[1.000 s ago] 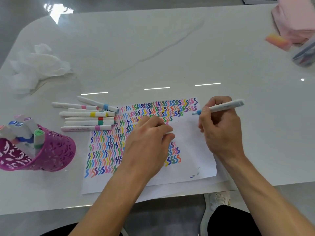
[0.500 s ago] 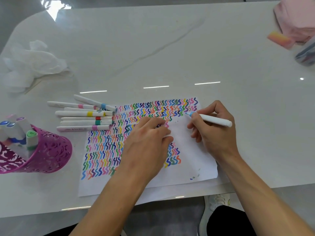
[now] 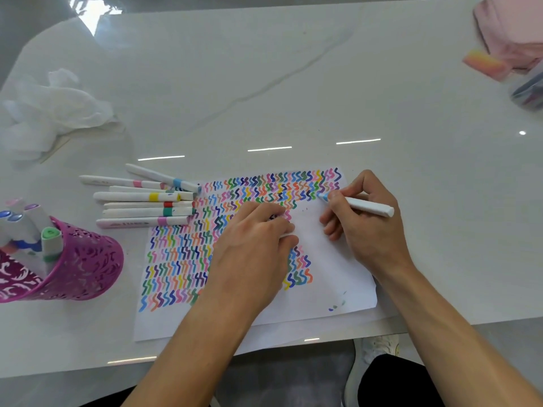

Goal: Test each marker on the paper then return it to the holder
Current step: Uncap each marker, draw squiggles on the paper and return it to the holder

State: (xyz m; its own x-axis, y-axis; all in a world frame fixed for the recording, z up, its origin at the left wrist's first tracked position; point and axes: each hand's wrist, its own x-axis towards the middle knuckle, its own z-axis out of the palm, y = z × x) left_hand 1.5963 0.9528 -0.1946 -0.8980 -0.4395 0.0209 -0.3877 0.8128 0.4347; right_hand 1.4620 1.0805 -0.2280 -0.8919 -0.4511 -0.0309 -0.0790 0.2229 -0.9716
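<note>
Here, from the head view, we see the right hand pinching a white marker between thumb and forefingers, the other fingers curled beneath. Its light blue tip touches the paper at the right end of the second row of squiggles, near the sheet's top right corner. The marker's back end points right, away from the sheet.

The left hand lies palm down in the middle of the paper, fingers bent with their tips pressed onto the sheet. We cannot tell whether anything is tucked under them. The paper lies flat on the white table, its near edge close to the table's edge. Rows of coloured squiggles cover its left half and top.

Just left of the sheet we see loose markers lying side by side on the table, capped ends toward the paper. Farther left stands the magenta holder, tilted, with several markers sticking out of it. A crumpled white wad lies at the far left, and a pink object sits in the far right corner.
</note>
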